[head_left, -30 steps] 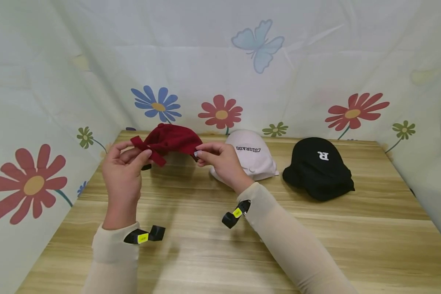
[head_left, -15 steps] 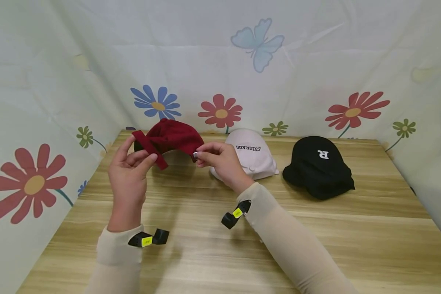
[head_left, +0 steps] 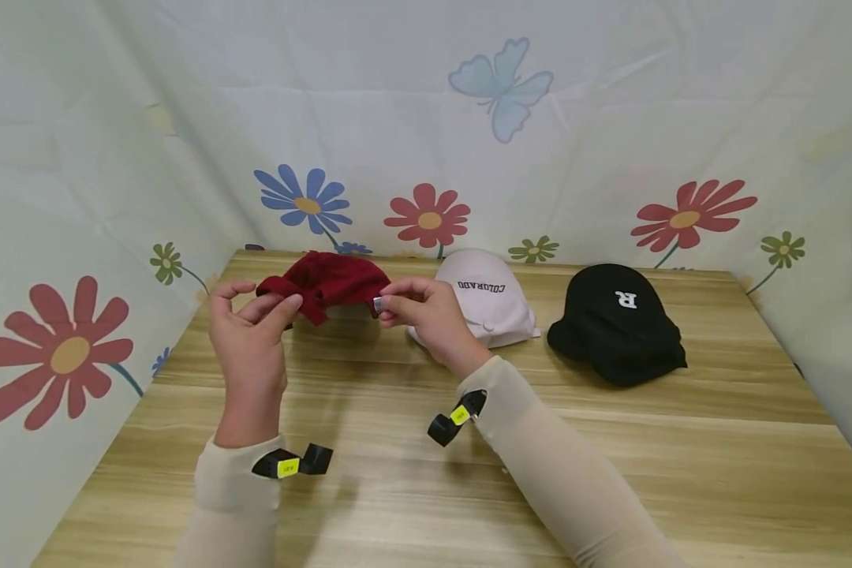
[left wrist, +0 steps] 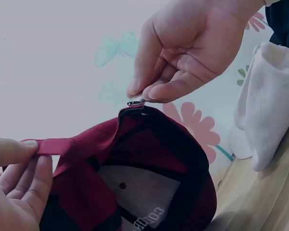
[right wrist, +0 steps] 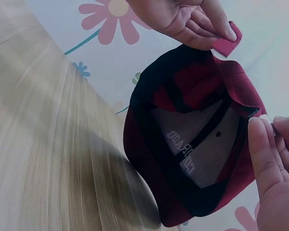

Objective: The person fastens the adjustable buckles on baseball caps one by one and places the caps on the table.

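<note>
A dark red baseball cap [head_left: 348,278] is held up above the far left of the table between both hands. My left hand [head_left: 254,347] pinches the cap's red back strap [left wrist: 55,146] between thumb and fingers. On the other side, my right hand [head_left: 436,319] pinches the small metal buckle [left wrist: 135,103] at the cap's back edge. The right wrist view looks into the cap: black sweatband [right wrist: 143,130], pale mesh lining [right wrist: 202,144] and lettering seen from behind. Most of the cap's visor is hidden.
A white cap [head_left: 486,296] marked COLORADO stands just behind my right hand. Further right sits a black cap [head_left: 614,331] with a white R. The wooden table [head_left: 412,489] ends at a flower-printed cloth [head_left: 575,142] at the back and sides.
The red cap first rose slightly, then sank and tipped. My left hand has shifted a little rightward with the strap, which now lies flatter across the cap. The right hand stays nearly still.
</note>
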Motion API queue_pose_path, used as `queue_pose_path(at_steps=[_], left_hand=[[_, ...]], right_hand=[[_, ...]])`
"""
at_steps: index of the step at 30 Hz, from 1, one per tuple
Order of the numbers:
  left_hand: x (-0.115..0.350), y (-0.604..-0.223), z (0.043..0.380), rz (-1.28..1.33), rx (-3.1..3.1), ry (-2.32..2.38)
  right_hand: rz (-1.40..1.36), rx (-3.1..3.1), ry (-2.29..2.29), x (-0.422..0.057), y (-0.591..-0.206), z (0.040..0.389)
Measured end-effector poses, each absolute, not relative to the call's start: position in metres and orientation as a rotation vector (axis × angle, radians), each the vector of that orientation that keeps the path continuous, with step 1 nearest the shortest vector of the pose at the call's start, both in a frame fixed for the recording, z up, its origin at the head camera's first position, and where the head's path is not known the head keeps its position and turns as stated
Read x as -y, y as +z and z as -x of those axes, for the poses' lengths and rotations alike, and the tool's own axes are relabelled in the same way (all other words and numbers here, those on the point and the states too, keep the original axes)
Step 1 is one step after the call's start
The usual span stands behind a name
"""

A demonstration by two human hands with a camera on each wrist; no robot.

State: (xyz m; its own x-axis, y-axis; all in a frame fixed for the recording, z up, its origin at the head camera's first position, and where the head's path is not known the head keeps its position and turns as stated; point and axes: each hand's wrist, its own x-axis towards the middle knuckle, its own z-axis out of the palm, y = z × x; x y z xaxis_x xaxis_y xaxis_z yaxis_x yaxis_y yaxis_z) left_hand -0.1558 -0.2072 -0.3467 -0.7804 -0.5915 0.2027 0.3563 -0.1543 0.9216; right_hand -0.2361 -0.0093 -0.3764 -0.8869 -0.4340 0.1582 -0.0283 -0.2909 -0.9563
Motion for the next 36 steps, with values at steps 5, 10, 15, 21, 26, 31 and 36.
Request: queue_pose_path(at_steps=[5, 10, 15, 21, 26, 31, 36], left_hand=[[0.211, -0.348, 0.156, -0.242, 1.360, -2.041], [0.215, -0.350, 0.156, -0.241, 1.278, -2.149], [0.218, -0.352, 0.151, -0.243, 1.161, -2.375], [0.222, -0.352, 0.148, -0.232, 1.232, -2.447], [0.227, -0.352, 0.148, -0.143, 1.387, -2.432], [0.233, -0.356, 0.148, 0.093, 1.457, -2.556], [0.239, -0.358, 0.146, 0.236, 1.539, -2.658]], right_hand=[[0.584, -1.667, -2.289, 0.011, -0.377, 0.236], [0.583, -1.665, -2.294, 0.011, -0.376, 0.236], [0.566, -1.670, -2.310, 0.011, -0.375, 0.237], [0.562, -1.662, -2.312, 0.011, -0.374, 0.237], [0.563, -1.696, -2.283, 0.009, -0.375, 0.237], [0.564, -1.729, -2.243, 0.006, -0.377, 0.238], [0.568, -1.743, -2.230, 0.004, -0.376, 0.240]])
